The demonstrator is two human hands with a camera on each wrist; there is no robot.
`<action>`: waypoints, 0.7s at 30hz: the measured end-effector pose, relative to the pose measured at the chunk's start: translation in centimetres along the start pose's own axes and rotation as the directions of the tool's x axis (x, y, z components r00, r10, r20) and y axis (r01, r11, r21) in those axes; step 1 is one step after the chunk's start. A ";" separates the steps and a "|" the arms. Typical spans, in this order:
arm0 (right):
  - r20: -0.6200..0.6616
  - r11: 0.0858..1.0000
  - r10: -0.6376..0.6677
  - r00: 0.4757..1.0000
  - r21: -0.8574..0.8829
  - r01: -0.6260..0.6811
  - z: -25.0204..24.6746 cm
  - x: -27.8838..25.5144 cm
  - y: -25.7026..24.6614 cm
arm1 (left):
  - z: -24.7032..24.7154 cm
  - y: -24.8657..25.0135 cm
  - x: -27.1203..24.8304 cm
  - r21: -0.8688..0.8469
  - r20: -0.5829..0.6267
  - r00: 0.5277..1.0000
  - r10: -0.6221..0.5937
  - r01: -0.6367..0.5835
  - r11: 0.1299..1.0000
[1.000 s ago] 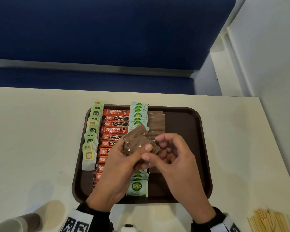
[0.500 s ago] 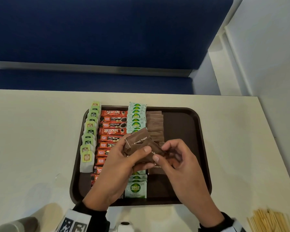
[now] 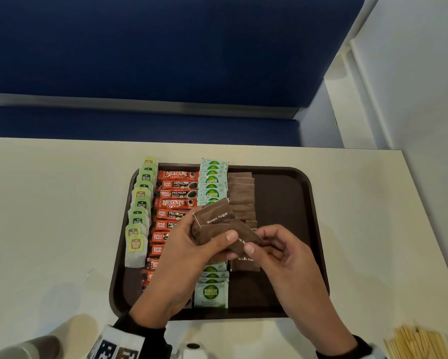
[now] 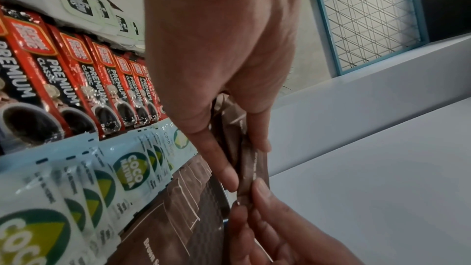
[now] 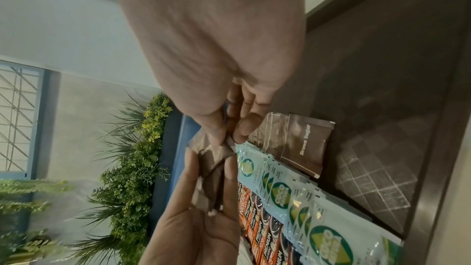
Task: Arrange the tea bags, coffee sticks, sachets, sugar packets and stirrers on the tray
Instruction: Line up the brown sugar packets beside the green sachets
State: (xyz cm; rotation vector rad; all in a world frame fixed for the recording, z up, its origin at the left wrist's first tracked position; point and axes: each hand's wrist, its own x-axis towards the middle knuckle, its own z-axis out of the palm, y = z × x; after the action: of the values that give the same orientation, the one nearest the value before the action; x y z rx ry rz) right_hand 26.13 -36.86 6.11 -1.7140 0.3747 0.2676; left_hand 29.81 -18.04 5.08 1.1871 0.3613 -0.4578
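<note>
**Head view: both hands gripping brown sugar packets above the tray**

Head view, going left to right: tea bags (image 3: 137, 218) are lying in a column along the left rim of the tray (image 3: 318, 229) on the desk (image 3: 49, 216), then coffee sticks (image 3: 177, 195), then green sachets (image 3: 212, 182), then a row of sugar packets (image 3: 241, 195). The left hand (image 3: 181, 257) is clutching a fanned bunch of brown sugar packets (image 3: 214, 221) over the tray's middle. The right hand (image 3: 282, 257) is pinching one packet (image 3: 246, 238) of that bunch between thumb and fingers. Stirrers (image 3: 419, 343) are sitting on the desk, well apart from the tray.
</note>
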 end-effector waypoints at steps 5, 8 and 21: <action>-0.036 0.998 0.016 0.999 0.055 -0.014 -0.7 0.5 -0.2 | -0.1 0.6 0.2 -0.092 -0.004 1.000 -0.014 0.013 0.996; -0.115 0.998 0.040 0.992 0.060 -0.034 -1.7 0.7 0.4 | -0.4 0.9 0.5 -0.133 -0.046 0.999 -0.013 0.006 0.991; 0.055 0.927 0.095 0.994 -0.368 -0.068 -1.5 0.0 5.0 | -1.8 1.3 0.5 -0.162 -0.109 0.994 0.000 -0.018 0.987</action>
State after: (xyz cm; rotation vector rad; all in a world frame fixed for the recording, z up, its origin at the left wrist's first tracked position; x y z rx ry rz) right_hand 24.12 -39.05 1.87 -2.0509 0.3590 0.4839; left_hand 30.86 -15.99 5.29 1.0560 0.4787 -0.3493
